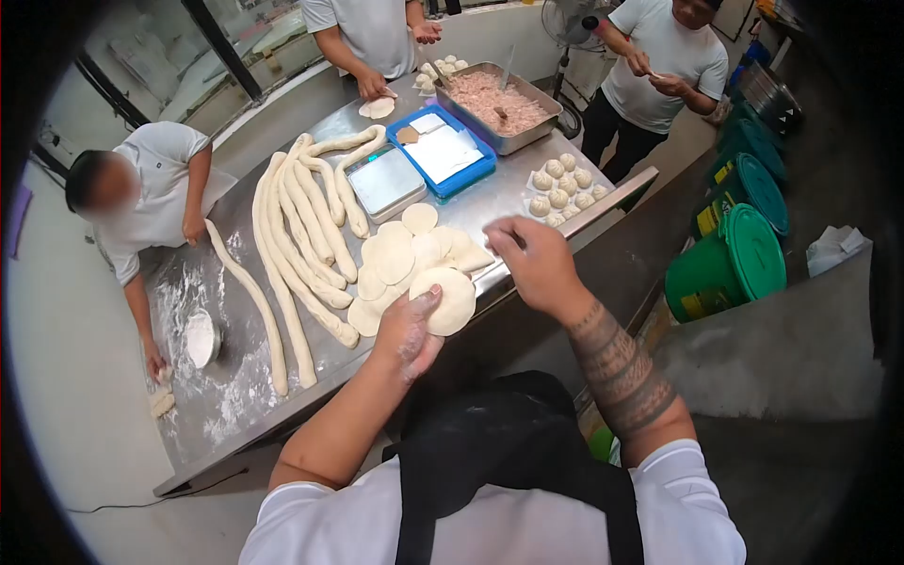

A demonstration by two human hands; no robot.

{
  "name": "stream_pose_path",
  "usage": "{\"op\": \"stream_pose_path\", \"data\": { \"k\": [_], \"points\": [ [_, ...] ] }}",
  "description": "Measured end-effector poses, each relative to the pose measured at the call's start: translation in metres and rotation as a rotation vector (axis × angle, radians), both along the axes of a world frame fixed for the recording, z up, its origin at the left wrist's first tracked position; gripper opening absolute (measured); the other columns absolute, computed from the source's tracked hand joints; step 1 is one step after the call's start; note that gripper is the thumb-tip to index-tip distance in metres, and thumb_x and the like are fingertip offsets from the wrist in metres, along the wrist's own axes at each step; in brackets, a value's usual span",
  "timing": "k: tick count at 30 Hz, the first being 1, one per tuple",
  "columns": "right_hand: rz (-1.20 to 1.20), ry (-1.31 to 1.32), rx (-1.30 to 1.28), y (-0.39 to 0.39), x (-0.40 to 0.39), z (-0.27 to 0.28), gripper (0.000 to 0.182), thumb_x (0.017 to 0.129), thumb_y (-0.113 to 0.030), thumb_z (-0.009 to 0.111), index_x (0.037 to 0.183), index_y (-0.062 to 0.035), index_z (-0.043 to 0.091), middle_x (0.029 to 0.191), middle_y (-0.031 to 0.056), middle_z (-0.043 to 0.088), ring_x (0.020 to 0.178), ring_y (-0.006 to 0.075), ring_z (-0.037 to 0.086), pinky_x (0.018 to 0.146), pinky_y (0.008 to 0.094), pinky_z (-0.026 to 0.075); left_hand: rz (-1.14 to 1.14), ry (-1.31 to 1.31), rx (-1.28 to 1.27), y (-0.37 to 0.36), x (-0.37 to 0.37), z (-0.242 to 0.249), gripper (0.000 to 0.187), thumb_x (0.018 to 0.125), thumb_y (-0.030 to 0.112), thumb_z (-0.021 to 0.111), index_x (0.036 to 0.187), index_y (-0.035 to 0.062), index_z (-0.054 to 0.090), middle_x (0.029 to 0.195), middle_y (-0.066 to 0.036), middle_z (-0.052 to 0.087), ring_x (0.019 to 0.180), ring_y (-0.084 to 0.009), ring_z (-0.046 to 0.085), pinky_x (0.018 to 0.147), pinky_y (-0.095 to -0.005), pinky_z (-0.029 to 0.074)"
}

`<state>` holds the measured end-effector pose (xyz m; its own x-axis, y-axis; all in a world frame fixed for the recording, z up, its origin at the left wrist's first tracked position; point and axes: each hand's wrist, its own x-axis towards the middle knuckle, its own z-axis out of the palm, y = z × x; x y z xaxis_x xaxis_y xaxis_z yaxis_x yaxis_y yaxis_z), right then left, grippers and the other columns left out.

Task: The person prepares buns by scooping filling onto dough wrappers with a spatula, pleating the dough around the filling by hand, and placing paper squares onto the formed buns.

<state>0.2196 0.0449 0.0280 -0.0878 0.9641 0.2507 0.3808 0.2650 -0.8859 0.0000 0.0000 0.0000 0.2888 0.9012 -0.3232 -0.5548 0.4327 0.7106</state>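
- The dough round (451, 303) was held in the left hand (409, 335), just in front of the pile of rounds (388, 259); the thumb was closed over its left side, the other fingers mostly hidden.
- The right hand (535, 261) was raised apart, to the right, fingers curled. Nothing was seen in its grip; how far its fingertips were parted could not be told.
- Broad support from below and a light thumb were judged best: soft dough might be dented or stretched by a hard pinch.
- White dust was noted near the left thumb's base; dry fingers were judged useful against sticking.
- In the pile, rounds were overlapped on the metal table (508, 185); lifting by one edge was judged safest.
- Beyond were set the scale (384, 183), dough ropes (314, 227), buns (559, 198) and a pan (524, 142) of pinkish mince.
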Motion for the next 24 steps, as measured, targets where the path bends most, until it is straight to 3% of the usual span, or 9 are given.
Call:
{"op": "stream_pose_path", "data": {
  "k": [1, 2, 5, 7, 10, 13, 16, 18, 24],
  "points": [
    [-0.016, -0.065, 0.037, 0.013, -0.001, 0.000, 0.023, 0.102, -0.017, 0.061, 0.110, -0.0001, 0.072, 0.097, 0.0118, 0.076, 0.085, 0.0203, 0.070, 0.082, 0.0327, 0.056, 0.013, -0.009, -0.018, -0.003, 0.001, -0.002, 0.048, 0.102, 0.013, 0.057, 0.145, -0.0054, 0.045, 0.136, -0.022, 0.062, 0.124, -0.0315, 0.063, 0.109, -0.0429, 0.050],
    [-0.015, -0.148, 0.105, 0.026, -0.002, 0.000, 0.024, 0.100, -0.017, 0.061, 0.112, 0.0013, 0.071, 0.098, 0.0170, 0.074, 0.090, 0.0270, 0.071, 0.085, 0.0363, 0.056, 0.025, -0.017, -0.038, -0.008, 0.002, -0.003, 0.046, 0.102, 0.012, 0.056, 0.143, -0.0071, 0.045, 0.134, -0.022, 0.063, 0.124, -0.0314, 0.063, 0.108, -0.0425, 0.050],
    [0.031, -0.314, 0.314, 0.164, -0.011, -0.018, 0.024, 0.098, -0.016, 0.061, 0.111, 0.0017, 0.071, 0.101, 0.0209, 0.073, 0.097, 0.0354, 0.070, 0.089, 0.0409, 0.055, 0.022, -0.023, -0.022, 0.053, 0.004, 0.002, 0.044, 0.103, 0.013, 0.054, 0.141, -0.0084, 0.047, 0.134, -0.022, 0.064, 0.123, -0.0309, 0.063, 0.107, -0.0418, 0.051],
    [0.090, -0.515, 0.262, 0.213, -0.018, -0.039, 0.021, 0.094, -0.010, 0.056, 0.103, -0.0001, 0.071, 0.102, 0.0222, 0.072, 0.103, 0.0375, 0.068, 0.088, 0.0474, 0.054, 0.045, -0.025, -0.087, 0.055, 0.009, -0.002, 0.049, 0.102, 0.014, 0.054, 0.144, -0.0105, 0.043, 0.136, -0.024, 0.061, 0.127, -0.0322, 0.060, 0.113, -0.0419, 0.045],
    [0.204, -0.830, 0.209, 0.288, -0.015, -0.054, 0.024, 0.093, -0.009, 0.056, 0.107, -0.0031, 0.074, 0.110, 0.0198, 0.073, 0.111, 0.0369, 0.067, 0.093, 0.0469, 0.054, 0.080, -0.013, -0.108, 0.066, 0.025, -0.002, 0.053, 0.102, 0.015, 0.054, 0.145, -0.0118, 0.041, 0.138, -0.026, 0.059, 0.130, -0.0333, 0.058, 0.117, -0.0421, 0.042],
    [0.140, -1.275, 0.381, 0.353, 0.005, -0.070, 0.029, 0.093, -0.011, 0.057, 0.113, -0.0067, 0.076, 0.121, 0.0167, 0.073, 0.120, 0.0355, 0.065, 0.099, 0.0490, 0.053, 0.146, -0.010, -0.133, 0.075, 0.044, -0.001, 0.054, 0.101, 0.017, 0.056, 0.144, -0.0118, 0.041, 0.138, -0.026, 0.059, 0.130, -0.0336, 0.058, 0.117, -0.0421, 0.043],
    [-0.010, -1.682, 0.349, 0.393, 0.043, -0.078, 0.027, 0.092, -0.015, 0.061, 0.112, -0.0100, 0.078, 0.119, 0.0132, 0.074, 0.112, 0.0285, 0.070, 0.092, 0.0404, 0.056, 0.213, 0.002, -0.162, 0.088, 0.062, -0.004, 0.054, 0.100, 0.017, 0.057, 0.144, -0.0115, 0.042, 0.138, -0.026, 0.059, 0.129, -0.0336, 0.059, 0.115, -0.0418, 0.044],
    [0.032, -1.573, -0.035, 0.395, 0.073, -0.053, 0.027, 0.092, -0.018, 0.060, 0.110, -0.0104, 0.080, 0.115, 0.0132, 0.076, 0.110, 0.0276, 0.072, 0.087, 0.0405, 0.057, 0.219, 0.011, -0.185, 0.096, 0.073, -0.007, 0.050, 0.101, 0.015, 0.057, 0.142, -0.0113, 0.044, 0.137, -0.026, 0.060, 0.128, -0.0332, 0.060, 0.113, -0.0415, 0.045],
    [0.063, -1.521, 0.084, 0.406, 0.167, -0.033, 0.021, 0.090, -0.014, 0.062, 0.101, -0.0085, 0.080, 0.100, 0.0127, 0.077, 0.095, 0.0299, 0.076, 0.077, 0.0410, 0.059, 0.242, -0.020, -0.201, 0.131, 0.105, -0.014, 0.042, 0.102, 0.011, 0.054, 0.138, -0.0110, 0.048, 0.136, -0.027, 0.061, 0.125, -0.0338, 0.062, 0.111, -0.0429, 0.047]
  ]
}}
